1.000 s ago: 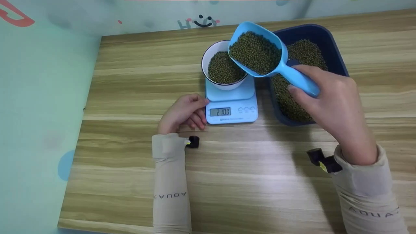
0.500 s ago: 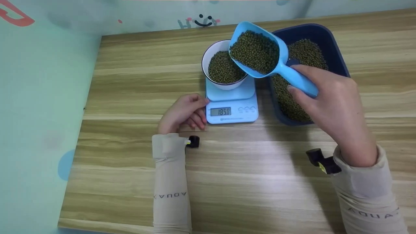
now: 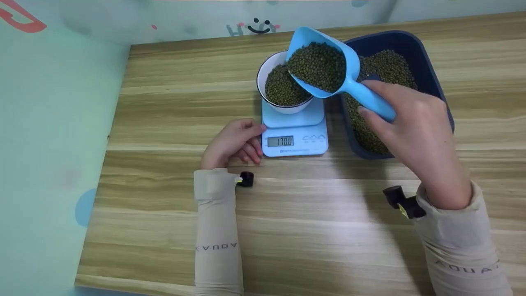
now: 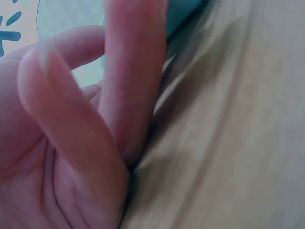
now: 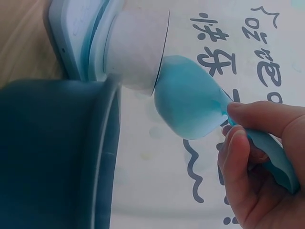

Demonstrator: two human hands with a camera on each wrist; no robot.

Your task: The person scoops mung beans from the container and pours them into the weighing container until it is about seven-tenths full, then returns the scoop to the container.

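Note:
My right hand point(image 3: 423, 127) grips the handle of a light blue scoop point(image 3: 372, 98) heaped with green mung beans point(image 3: 318, 65). The scoop's front lip overlaps the right side of a white bowl point(image 3: 285, 109) with a dark rim, which holds more mung beans. In the right wrist view the scoop point(image 5: 186, 100) is right at the bowl's rim, its underside showing. The bowl stands on a light blue kitchen scale point(image 3: 294, 121) reading about 170.0. Beside the scale's left edge rests my left hand point(image 3: 234, 142), thumb tip at the edge and fingers loosely bent.
A dark blue bin point(image 3: 423, 53) with more mung beans sits right of the scale, partly hidden under the right hand and scoop. A patterned wall point(image 3: 185, 22) borders the wooden table point(image 3: 164, 102) at the back and left.
The scale's reading drops from 210.0 through about 185 to about 170. My right hand and the scoop shift slightly left, and the scoop tilts a little more over the bowl. The left hand stays put.

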